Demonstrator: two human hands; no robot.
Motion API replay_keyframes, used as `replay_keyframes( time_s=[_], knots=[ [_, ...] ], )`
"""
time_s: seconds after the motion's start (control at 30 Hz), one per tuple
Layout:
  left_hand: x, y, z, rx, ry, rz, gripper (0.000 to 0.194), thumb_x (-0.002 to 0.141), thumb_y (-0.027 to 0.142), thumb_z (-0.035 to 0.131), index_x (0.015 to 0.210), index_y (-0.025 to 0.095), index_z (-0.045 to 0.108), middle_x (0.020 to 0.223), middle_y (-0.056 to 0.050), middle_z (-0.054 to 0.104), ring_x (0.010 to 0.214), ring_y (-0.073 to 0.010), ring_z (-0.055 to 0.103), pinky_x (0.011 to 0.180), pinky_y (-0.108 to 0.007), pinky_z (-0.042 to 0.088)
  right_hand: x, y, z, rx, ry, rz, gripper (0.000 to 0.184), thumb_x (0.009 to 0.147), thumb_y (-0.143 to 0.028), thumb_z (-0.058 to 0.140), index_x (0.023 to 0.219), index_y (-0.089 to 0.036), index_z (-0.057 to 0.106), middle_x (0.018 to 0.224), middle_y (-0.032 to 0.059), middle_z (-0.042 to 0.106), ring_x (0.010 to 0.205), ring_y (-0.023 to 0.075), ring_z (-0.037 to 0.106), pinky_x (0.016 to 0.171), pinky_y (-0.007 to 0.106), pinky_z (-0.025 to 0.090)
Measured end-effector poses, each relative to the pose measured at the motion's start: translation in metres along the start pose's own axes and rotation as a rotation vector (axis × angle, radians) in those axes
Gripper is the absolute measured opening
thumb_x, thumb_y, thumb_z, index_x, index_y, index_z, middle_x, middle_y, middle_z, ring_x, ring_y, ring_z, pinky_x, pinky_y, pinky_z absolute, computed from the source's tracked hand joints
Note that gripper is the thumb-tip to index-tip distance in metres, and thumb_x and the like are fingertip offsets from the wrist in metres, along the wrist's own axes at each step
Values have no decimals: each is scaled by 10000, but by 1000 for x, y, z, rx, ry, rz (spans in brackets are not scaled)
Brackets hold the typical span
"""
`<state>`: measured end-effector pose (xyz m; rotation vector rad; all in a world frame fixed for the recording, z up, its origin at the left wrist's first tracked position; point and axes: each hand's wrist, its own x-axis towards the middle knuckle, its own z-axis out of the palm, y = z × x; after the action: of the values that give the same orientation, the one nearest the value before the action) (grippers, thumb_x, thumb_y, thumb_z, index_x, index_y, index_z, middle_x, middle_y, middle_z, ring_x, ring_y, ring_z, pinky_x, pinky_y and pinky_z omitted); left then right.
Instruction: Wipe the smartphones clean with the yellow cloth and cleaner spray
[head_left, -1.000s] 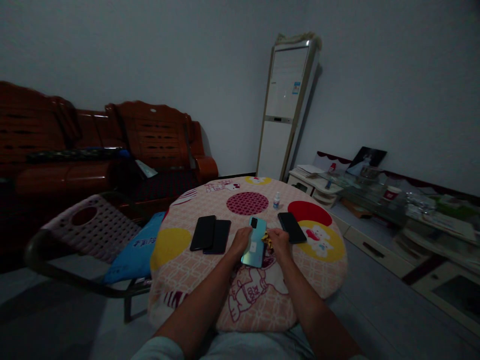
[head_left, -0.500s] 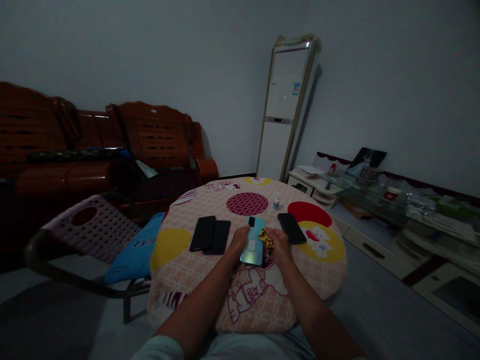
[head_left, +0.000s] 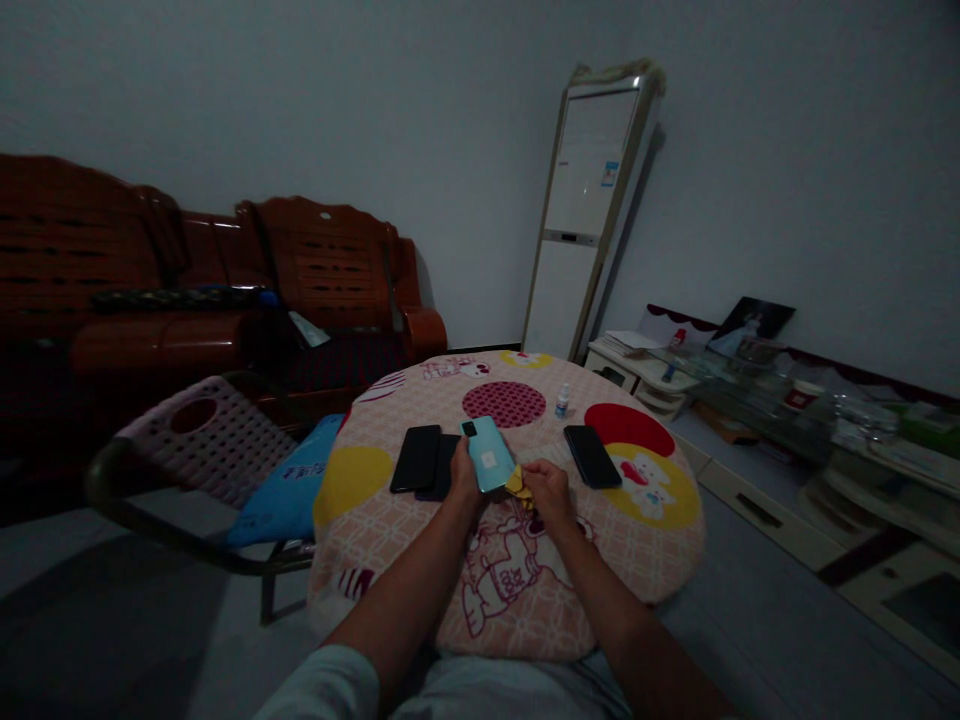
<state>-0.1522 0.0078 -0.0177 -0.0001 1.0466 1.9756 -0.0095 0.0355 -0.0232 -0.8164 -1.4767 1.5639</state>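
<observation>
A light blue smartphone (head_left: 489, 458), its back and camera block facing up, is gripped along its left edge by my left hand (head_left: 465, 474). My right hand (head_left: 549, 490) pinches a crumpled yellow cloth (head_left: 519, 487), which touches the phone's lower right corner. Left of my left hand lie two dark phones on the table, the nearer-left black phone (head_left: 416, 459) partly overlapping the other dark phone (head_left: 440, 470). Another black phone (head_left: 592, 457) rests to the right of my right hand. Beyond it stands a small clear bottle (head_left: 562, 400) with a blue label.
A patterned pink cloth covers the round table (head_left: 420, 560). At left stand a woven-back chair (head_left: 217, 430) with a blue cushion (head_left: 289, 490) and wooden sofas (head_left: 322, 260). A tall air conditioner (head_left: 570, 220) is behind; a cluttered glass-topped cabinet (head_left: 757, 400) runs along the right.
The blue phone has turned so its top leans left, and it has shifted up and left with my left hand. The yellow cloth has moved from its right edge to the lower right corner.
</observation>
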Motion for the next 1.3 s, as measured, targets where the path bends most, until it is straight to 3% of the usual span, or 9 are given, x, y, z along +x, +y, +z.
replay_keyframes(
  time_s=[0.07,0.17,0.3,0.57,0.7,0.83,1.03,1.13,1.3],
  knots=[
    [-5,2,3,-106,-117,-35,449,884,411,306,911,95,625,646,-78,648,572,-195,634,582,-291,504,-2,1,2,-64,7,-87,203,672,-363,626,766,-187,591,556,-8,642,456,147,581,425,217,435],
    [-9,4,5,-191,-203,-66,490,881,420,280,906,88,640,681,-115,670,618,-229,664,606,-334,530,-6,2,5,-172,-12,-213,149,729,-327,584,811,-203,577,602,-14,636,529,153,611,487,217,458],
    [-7,3,4,-244,-179,-70,483,882,428,274,837,110,634,638,-101,660,619,-228,672,629,-340,543,-15,1,13,-362,-60,-339,113,797,-277,529,867,-210,588,663,-9,631,583,146,609,536,210,434],
    [-18,2,6,-142,-63,-110,481,855,470,306,827,123,638,612,-96,659,560,-222,652,563,-315,530,-31,1,29,-682,-343,-669,189,857,-188,440,966,-203,594,802,28,638,699,156,594,692,241,428],
    [-18,3,8,-153,-41,-152,475,873,462,301,800,126,628,624,-103,655,588,-232,659,574,-326,536,-24,2,22,-701,-246,-642,187,822,-163,453,928,-209,599,798,20,640,687,148,593,669,225,419],
    [-10,0,6,-295,-112,-145,467,890,438,304,852,106,631,618,-93,640,589,-228,658,605,-351,548,-12,6,9,-651,-118,-540,177,772,-159,472,889,-196,600,713,-5,621,600,132,579,582,207,405],
    [-7,2,2,-280,-246,-180,490,909,426,297,917,80,644,650,-107,649,621,-229,667,632,-357,553,-7,11,0,-546,-120,-413,201,753,-195,512,924,-191,618,607,-47,582,491,105,533,474,181,379],
    [-9,7,1,-257,-277,-214,499,911,432,312,971,64,644,689,-123,664,661,-239,676,652,-364,554,-8,10,-1,-541,-126,-433,224,771,-214,530,960,-188,648,617,-40,607,495,106,537,472,183,390],
    [-12,10,-1,-188,-345,-258,555,924,461,286,1014,42,638,745,-152,688,670,-248,681,652,-365,549,-4,5,-6,-566,-137,-616,169,792,-204,572,866,-177,722,815,57,703,734,165,637,674,251,481]
  ],
)
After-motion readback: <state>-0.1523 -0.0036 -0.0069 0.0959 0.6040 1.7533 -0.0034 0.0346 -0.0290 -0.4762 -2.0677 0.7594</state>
